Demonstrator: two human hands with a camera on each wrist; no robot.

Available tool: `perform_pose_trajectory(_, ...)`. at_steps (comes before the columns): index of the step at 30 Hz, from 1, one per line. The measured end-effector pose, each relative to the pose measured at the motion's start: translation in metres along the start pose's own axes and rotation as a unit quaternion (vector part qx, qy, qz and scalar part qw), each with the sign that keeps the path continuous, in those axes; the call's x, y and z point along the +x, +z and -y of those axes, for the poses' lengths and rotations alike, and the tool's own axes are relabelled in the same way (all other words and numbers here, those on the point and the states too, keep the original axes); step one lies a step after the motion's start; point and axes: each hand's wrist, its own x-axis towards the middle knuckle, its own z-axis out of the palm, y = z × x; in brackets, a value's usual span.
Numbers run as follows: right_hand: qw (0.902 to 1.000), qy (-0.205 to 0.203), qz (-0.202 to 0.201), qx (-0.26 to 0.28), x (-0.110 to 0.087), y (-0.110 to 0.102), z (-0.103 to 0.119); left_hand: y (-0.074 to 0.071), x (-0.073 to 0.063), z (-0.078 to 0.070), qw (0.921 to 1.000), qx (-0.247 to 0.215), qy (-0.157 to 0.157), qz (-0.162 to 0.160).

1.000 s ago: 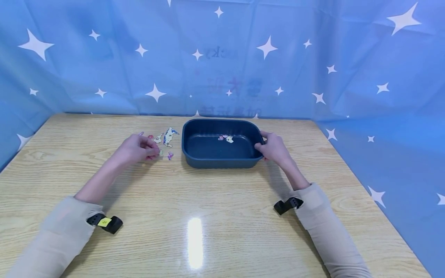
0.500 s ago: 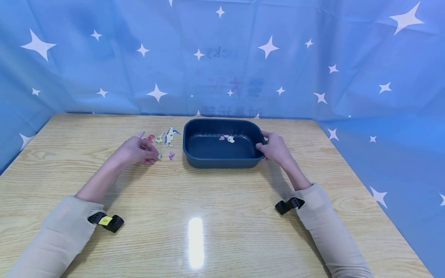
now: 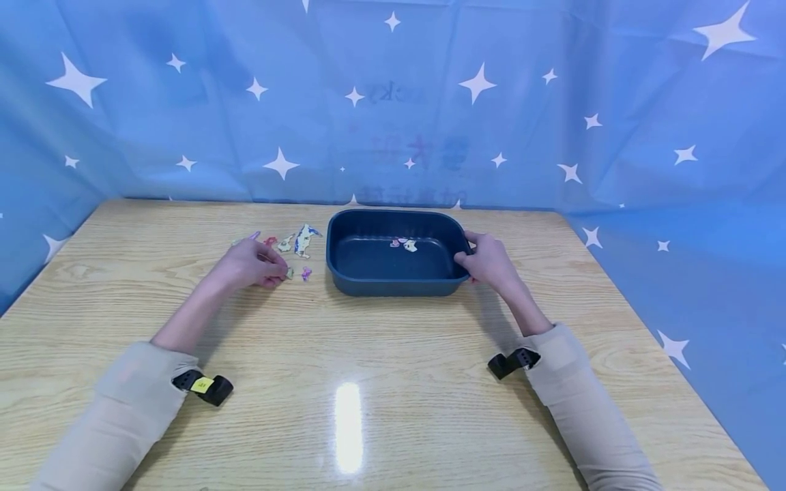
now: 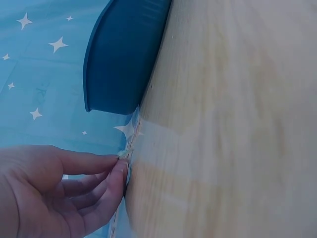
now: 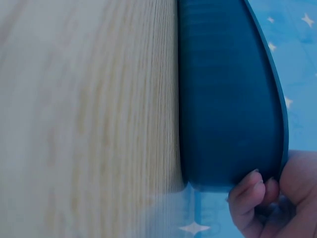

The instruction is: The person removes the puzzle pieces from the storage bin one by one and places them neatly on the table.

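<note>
My left hand [image 3: 254,264] pinches a small pale-green flat piece [image 3: 290,273] between thumb and fingertips, low over the wooden table. The left wrist view shows the same pale piece [image 4: 125,152] at the fingertips, mostly covered by them. A small purple cut-out [image 3: 306,273] lies just right of it. My right hand [image 3: 488,261] grips the right end of a dark blue basin [image 3: 399,288], with its thumb over the rim. From the right wrist view, curled fingers [image 5: 247,196] press against the basin's outer wall. Small pink and white cut-outs [image 3: 409,245] lie on the basin's floor.
Behind my left hand lie a blue-and-white cut-out [image 3: 303,241], a pale one [image 3: 285,243], a red one [image 3: 270,241] and a purple one [image 3: 254,235]. A blue starry cloth [image 3: 215,136] hangs along the table's back edge.
My left hand first drew back slightly, uncovering more of the cut-outs behind it, then moved a little right with the pale-green piece at its fingertips. The right hand stays on the basin.
</note>
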Motion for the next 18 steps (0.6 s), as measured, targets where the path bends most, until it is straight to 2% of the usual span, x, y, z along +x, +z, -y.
perform_pose_trajectory(10, 1.0000, 0.000, 0.001, 0.000, 0.0008, 0.0012, -0.0014, -0.0011, -0.0018, -0.0007, 0.9980, 0.056, 0.015, -0.026)
perform_pose_trajectory(18, 1.0000, 0.003, 0.002, -0.001, 0.0010, 0.0010, -0.0015, -0.0002, -0.0038, -0.0083, 0.9972, 0.054, 0.012, -0.051)
